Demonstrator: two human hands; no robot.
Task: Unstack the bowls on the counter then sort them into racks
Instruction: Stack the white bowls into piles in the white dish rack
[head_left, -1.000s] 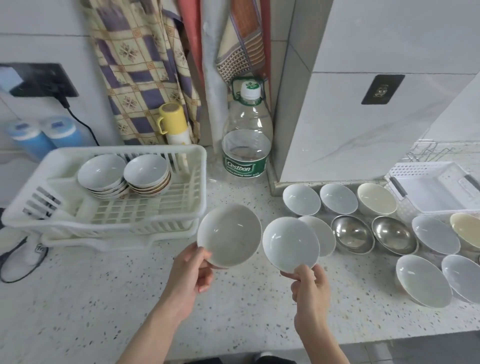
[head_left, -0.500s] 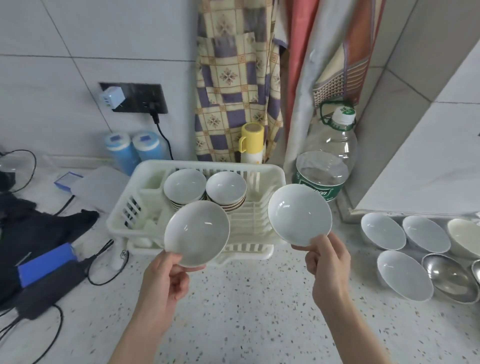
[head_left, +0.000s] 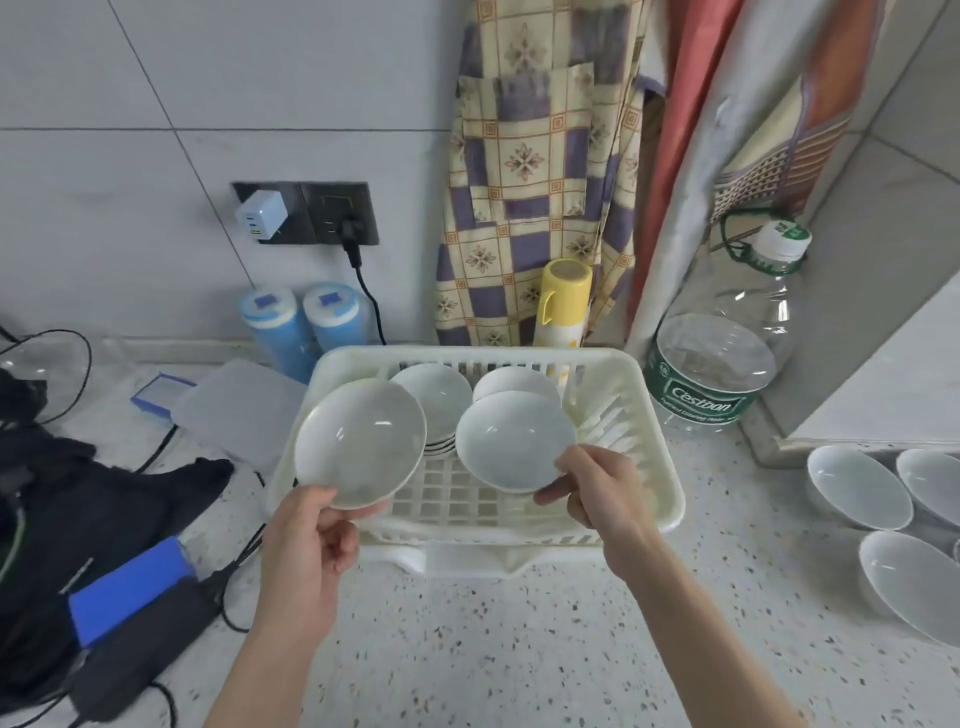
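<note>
My left hand (head_left: 306, 540) grips a greyish-white bowl (head_left: 360, 441) by its near rim, held tilted over the left part of the white plastic dish rack (head_left: 660, 467). My right hand (head_left: 597, 493) pinches a bluish-white bowl (head_left: 514, 439) by its right rim, above the rack's middle. Inside the rack, behind the held bowls, stand two stacks of bowls: a left stack (head_left: 441, 395) and a right stack (head_left: 511, 382), both partly hidden. Three more white bowls (head_left: 857, 486) lie on the counter at the right edge.
A large water bottle (head_left: 722, 353) stands right of the rack, a yellow cup (head_left: 563, 299) and two blue canisters (head_left: 301, 325) behind it. Dark bags, cables and a blue device (head_left: 124, 587) crowd the left counter. A clear lidded box (head_left: 234, 410) lies left of the rack.
Both hands carried their bowls from the bowl group on the right over to the rack, and now hold them lower above it. The view swung left with them.
</note>
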